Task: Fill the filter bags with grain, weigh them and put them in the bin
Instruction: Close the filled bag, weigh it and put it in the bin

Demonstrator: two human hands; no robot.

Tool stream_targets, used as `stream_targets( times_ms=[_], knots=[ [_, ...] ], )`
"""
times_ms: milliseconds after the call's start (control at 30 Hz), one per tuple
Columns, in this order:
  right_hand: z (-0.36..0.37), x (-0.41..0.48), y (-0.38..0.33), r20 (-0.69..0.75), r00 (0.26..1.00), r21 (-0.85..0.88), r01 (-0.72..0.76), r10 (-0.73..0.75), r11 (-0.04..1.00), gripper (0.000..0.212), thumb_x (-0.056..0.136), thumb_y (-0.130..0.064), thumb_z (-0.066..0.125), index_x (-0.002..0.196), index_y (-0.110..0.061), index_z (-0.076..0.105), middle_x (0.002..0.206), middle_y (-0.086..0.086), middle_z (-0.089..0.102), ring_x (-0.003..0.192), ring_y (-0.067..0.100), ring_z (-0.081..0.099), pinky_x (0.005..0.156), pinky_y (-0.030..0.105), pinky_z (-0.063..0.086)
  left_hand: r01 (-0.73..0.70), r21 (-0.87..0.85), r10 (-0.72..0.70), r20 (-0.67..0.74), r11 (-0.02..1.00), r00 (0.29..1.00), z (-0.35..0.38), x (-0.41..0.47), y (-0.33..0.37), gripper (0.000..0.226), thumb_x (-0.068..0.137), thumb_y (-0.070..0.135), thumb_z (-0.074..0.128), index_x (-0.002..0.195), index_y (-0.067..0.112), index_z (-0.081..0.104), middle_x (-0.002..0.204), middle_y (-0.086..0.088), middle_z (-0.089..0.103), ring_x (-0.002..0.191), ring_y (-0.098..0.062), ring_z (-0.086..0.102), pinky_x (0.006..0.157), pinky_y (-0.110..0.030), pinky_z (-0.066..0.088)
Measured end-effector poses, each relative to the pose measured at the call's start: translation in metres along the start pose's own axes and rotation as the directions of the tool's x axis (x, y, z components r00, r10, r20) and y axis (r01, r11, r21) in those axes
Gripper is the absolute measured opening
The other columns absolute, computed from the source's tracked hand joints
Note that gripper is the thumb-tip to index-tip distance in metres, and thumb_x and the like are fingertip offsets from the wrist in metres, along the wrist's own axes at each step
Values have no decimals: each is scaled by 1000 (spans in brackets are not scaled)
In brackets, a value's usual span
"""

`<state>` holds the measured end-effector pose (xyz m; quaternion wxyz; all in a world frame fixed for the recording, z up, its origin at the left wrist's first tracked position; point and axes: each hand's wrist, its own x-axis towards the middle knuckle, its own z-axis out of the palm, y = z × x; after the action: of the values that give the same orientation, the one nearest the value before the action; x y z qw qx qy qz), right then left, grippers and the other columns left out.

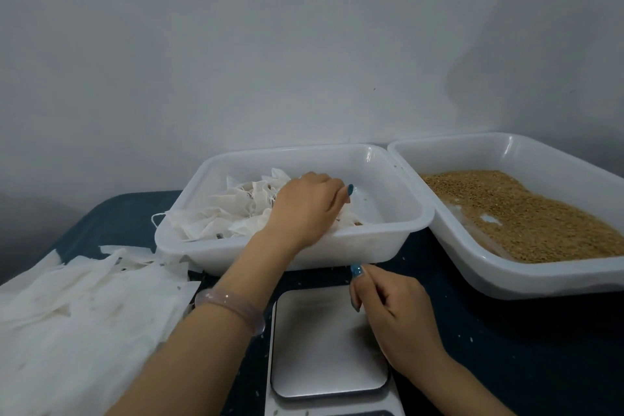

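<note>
Above dark blue tabletop (489, 331), held left hand (307, 209) on white filter bags (233, 209) in white plastic bin (337, 253), grip unclear, right hand (395, 314) slack and empty; best released low.

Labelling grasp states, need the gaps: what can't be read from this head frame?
Head view only.
Left hand fingertips in the white plastic bin: hidden by the hand's back; grip on the white filter bags unclear.
Right hand: curled fingers, any pinched thing too small to see.
Steel-topped scale display: cut off by bottom edge.
</note>
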<state>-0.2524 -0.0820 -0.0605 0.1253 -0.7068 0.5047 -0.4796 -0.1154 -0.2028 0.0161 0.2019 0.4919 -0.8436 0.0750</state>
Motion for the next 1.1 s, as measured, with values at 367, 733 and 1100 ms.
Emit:
stream_targets(
  times_ms=[367,733,1100],
  knots=[
    [2,1,9,-26,998,-41,-58,57,997,42,90,-50,31,55,-30,45,52,-17,51,50,9,49,46,24,28,109,-88,-133,-355,990,926,-13,-107,40,10,87,16,62,96,16,56,90,1,56,76,-18,53,62,-30,43],
    [4,-3,10,-4,998,-60,-63,63,996,42,99,-27,47,56,-24,48,48,-14,49,46,10,46,45,19,26,699,302,-697,-133,648,704,-35,-179,-38,28,94,27,54,120,15,53,113,-6,57,100,-25,55,74,-32,41],
    [1,-2,8,-30,998,-10,-55,54,998,41,88,-49,30,56,-28,46,49,-16,49,47,9,47,48,16,33,580,14,-536,-364,815,762,-45,-170,-29,13,94,15,62,84,11,55,65,-2,54,55,-27,41,51,-30,29]
  ],
)
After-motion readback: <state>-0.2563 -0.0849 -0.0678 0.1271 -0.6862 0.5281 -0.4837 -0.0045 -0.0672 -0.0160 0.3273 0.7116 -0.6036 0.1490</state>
